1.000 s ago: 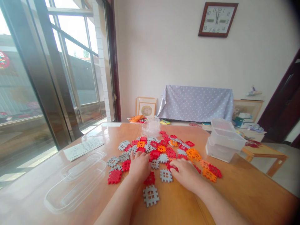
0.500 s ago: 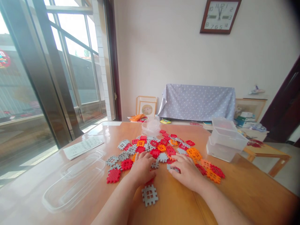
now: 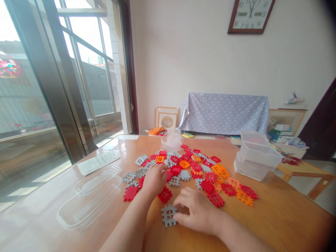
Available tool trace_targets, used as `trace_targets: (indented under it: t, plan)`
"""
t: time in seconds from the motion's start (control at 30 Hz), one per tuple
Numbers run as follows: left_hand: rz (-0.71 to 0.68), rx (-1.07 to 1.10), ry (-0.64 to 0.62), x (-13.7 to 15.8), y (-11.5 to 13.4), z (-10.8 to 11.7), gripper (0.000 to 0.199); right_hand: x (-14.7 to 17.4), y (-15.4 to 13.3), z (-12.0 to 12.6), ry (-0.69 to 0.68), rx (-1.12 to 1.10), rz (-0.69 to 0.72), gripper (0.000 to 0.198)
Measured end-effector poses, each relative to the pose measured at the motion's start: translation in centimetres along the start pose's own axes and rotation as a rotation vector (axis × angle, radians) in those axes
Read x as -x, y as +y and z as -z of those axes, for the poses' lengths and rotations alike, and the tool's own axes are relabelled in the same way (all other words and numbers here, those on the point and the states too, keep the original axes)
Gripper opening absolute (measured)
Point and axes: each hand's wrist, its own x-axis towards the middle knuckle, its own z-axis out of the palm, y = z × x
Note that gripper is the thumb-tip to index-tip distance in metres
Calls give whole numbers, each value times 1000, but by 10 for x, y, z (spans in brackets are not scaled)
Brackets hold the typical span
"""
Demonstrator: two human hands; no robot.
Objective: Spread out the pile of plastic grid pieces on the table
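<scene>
A pile of red, grey and orange plastic interlocking tiles lies across the middle of the table, some with window cut-outs. My left hand [image 3: 154, 180] is over the pile's near left part, fingers drawn together at a red tile [image 3: 168, 174]; its grip is partly hidden. My right hand [image 3: 196, 210] is closer to me, with thumb and fingers apart around the right edge of a grey window tile [image 3: 168, 216] that lies flat on the table. Just beyond that grey tile sits a red window tile [image 3: 165, 194].
Clear plastic lids [image 3: 90, 197] and a written sheet [image 3: 98, 162] lie on the left of the table [image 3: 275, 213]. Stacked clear boxes [image 3: 256, 164] stand at the right, and a small clear container [image 3: 171, 141] is behind the pile.
My right hand has come back from the pile toward me, to the grey window tile. My left hand has shifted slightly away, farther over the pile. The view has turned slightly.
</scene>
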Motion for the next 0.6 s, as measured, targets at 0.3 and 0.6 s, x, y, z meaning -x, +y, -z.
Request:
trace_targets:
  t: [0.3, 0.6]
  plan:
    - [4, 12, 30, 2, 8, -3, 27, -23, 6, -12, 119, 175, -157, 22]
    - [-178, -4, -160, 13, 28, -1, 23, -23, 59, -4, 119, 236, -297, 54]
